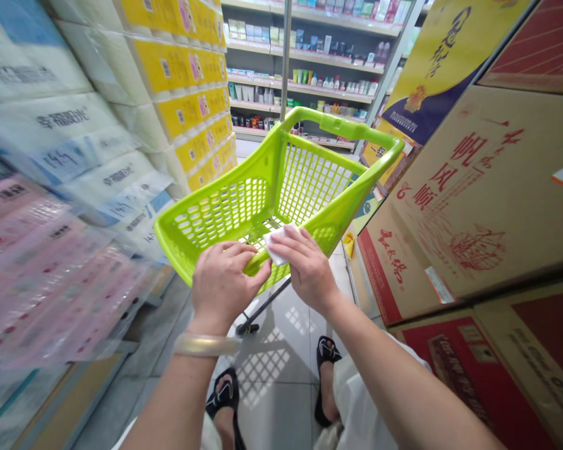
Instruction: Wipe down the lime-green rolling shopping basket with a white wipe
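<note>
A lime-green plastic shopping cart (344,209) with mesh walls stands in front of me, its basket holding no goods that I can see. My left hand (223,281) is curled over the near rim, fingers on the inner side and thumb toward me. Just to its right, my right hand (307,262) presses a folded white tissue (278,245) against the same rim. The fingers of the right hand lie together over the tissue and cover part of it.
Wrapped tissue packs (75,119) are stacked along the left, with yellow packs (182,69) behind. Cardboard cartons (469,181) rise close on the right. Beyond the cart are store shelves (309,47) and a metal pole (287,56). My sandalled feet stand on the tiled floor (281,412).
</note>
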`<state>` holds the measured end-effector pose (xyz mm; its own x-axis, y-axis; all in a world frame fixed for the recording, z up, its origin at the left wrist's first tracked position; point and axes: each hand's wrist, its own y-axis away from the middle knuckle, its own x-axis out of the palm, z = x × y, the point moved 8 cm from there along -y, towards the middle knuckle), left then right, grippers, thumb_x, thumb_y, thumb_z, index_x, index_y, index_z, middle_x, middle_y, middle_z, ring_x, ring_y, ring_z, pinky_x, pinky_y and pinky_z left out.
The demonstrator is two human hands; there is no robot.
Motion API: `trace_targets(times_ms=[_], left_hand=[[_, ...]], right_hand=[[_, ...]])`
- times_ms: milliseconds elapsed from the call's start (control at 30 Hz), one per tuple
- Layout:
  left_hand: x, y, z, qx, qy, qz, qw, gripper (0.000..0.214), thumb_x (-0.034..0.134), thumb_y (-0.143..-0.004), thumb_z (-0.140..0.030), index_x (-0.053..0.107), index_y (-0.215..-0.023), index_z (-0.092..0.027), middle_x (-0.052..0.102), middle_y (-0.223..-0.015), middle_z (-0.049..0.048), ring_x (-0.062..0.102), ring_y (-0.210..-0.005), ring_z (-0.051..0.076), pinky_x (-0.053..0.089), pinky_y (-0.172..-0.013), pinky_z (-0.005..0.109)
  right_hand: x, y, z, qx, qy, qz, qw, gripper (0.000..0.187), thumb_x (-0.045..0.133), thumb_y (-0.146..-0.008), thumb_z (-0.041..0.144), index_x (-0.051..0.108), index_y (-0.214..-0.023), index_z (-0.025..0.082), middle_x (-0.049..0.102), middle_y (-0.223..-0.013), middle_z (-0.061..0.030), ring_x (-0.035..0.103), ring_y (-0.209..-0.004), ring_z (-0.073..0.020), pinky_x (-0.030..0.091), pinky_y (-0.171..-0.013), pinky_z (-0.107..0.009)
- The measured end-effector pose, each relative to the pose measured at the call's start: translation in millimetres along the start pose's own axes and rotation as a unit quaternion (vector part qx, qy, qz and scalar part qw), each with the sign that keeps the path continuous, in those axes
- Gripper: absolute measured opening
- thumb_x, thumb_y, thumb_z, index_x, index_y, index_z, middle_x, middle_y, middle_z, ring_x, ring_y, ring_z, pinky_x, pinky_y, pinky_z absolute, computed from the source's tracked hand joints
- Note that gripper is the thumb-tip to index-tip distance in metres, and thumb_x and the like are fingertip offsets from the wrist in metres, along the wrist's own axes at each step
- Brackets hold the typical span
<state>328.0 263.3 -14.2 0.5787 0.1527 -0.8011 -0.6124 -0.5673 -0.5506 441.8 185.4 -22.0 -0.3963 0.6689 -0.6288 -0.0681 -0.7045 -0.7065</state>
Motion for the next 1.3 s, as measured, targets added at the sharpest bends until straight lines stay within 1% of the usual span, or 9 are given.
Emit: trace_targets(times_ms=[133,233,433,500,667,867,1100,1167,1300], left_hand=[[-6.1,1,10,-0.001,0.001,0.005,1.000,0.035,0.052,-0.088,-0.044,0.074,-0.072,-0.022,0.077,-0.086,0.0038,0.067,-0.090,0.027,0.049,-0.082,0.042],[-8.8,2,18,-0.008,-0.006,0.015,1.000,0.039,0.046,-0.090,-0.041,0.073,-0.068,-0.023,0.077,-0.085,0.0026,0.067,-0.088,0.027,0.048,-0.080,0.043],[-13.9,6,25,-0.030,-0.030,0.022,0.999,0.032,0.046,-0.088,-0.033,0.073,-0.072,-0.023,0.078,-0.090,0.0033,0.067,-0.089,0.028,0.044,-0.092,0.050],[-20.8,8,25,-0.057,-0.056,-0.014,0.997,0.026,0.049,-0.086,-0.029,0.073,-0.078,-0.023,0.077,-0.094,0.0048,0.066,-0.095,0.031,0.036,-0.103,0.057],[-26.0,7,11,-0.088,-0.047,-0.092,0.991,0.027,0.053,-0.082,-0.021,0.072,-0.101,-0.022,0.073,-0.111,0.0085,0.057,-0.116,0.034,0.025,-0.111,0.060],[-7.0,-2,-5,-0.093,-0.030,-0.058,0.994,0.024,0.051,-0.082,-0.021,0.075,-0.089,-0.022,0.073,-0.106,0.0095,0.059,-0.111,0.034,0.030,-0.108,0.061],[-0.3,-5,-5,-0.078,-0.016,-0.028,0.996,0.029,0.046,-0.088,-0.026,0.073,-0.080,-0.021,0.076,-0.102,0.0055,0.061,-0.106,0.030,0.034,-0.105,0.054],[0.0,-5,-6,-0.071,-0.019,-0.030,0.997,0.028,0.047,-0.087,-0.026,0.073,-0.080,-0.022,0.076,-0.100,0.0052,0.062,-0.104,0.030,0.037,-0.102,0.052],[-0.6,-6,-7,-0.066,-0.019,-0.036,0.997,0.025,0.050,-0.085,-0.025,0.074,-0.082,-0.022,0.076,-0.099,0.0057,0.062,-0.101,0.030,0.040,-0.098,0.051]], right_hand=[[-36,0,-45,0.104,0.041,-0.108,0.988,0.045,0.039,-0.087,0.002,0.070,-0.113,0.023,0.070,-0.124,-0.0041,0.051,-0.135,-0.0213,0.034,-0.117,-0.050],[-46,3,-52,0.130,0.051,-0.142,0.980,0.048,0.039,-0.084,0.001,0.070,-0.114,0.023,0.070,-0.124,-0.0048,0.050,-0.135,-0.0223,0.033,-0.118,-0.052],[3,1,10,-0.004,0.006,-0.008,1.000,0.043,0.040,-0.091,0.004,0.069,-0.117,0.023,0.068,-0.128,-0.0025,0.047,-0.138,-0.0179,0.035,-0.118,-0.042],[0,-2,4,0.005,0.011,-0.014,1.000,0.043,0.040,-0.091,0.004,0.069,-0.116,0.023,0.069,-0.128,-0.0028,0.047,-0.138,-0.0183,0.034,-0.119,-0.043],[-33,-7,-41,0.134,0.049,-0.114,0.983,0.049,0.038,-0.085,0.001,0.070,-0.115,0.024,0.070,-0.125,-0.0038,0.048,-0.137,-0.0223,0.032,-0.118,-0.054],[7,-20,-5,0.014,0.041,0.047,0.998,0.044,0.042,-0.089,0.003,0.069,-0.115,0.025,0.069,-0.126,-0.0014,0.053,-0.133,-0.0193,0.036,-0.118,-0.044],[-43,-17,-65,0.119,0.084,-0.118,0.982,0.046,0.039,-0.087,0.002,0.070,-0.113,0.023,0.070,-0.125,-0.0044,0.048,-0.137,-0.0241,0.030,-0.118,-0.058],[-36,-15,-55,0.100,0.068,-0.102,0.987,0.044,0.038,-0.088,0.003,0.070,-0.112,0.021,0.070,-0.124,-0.0064,0.048,-0.137,-0.0244,0.031,-0.117,-0.057],[1,-12,-9,-0.002,0.014,0.016,1.000,0.042,0.040,-0.093,0.006,0.069,-0.116,0.025,0.068,-0.129,-0.0027,0.048,-0.137,-0.0191,0.035,-0.118,-0.046]])
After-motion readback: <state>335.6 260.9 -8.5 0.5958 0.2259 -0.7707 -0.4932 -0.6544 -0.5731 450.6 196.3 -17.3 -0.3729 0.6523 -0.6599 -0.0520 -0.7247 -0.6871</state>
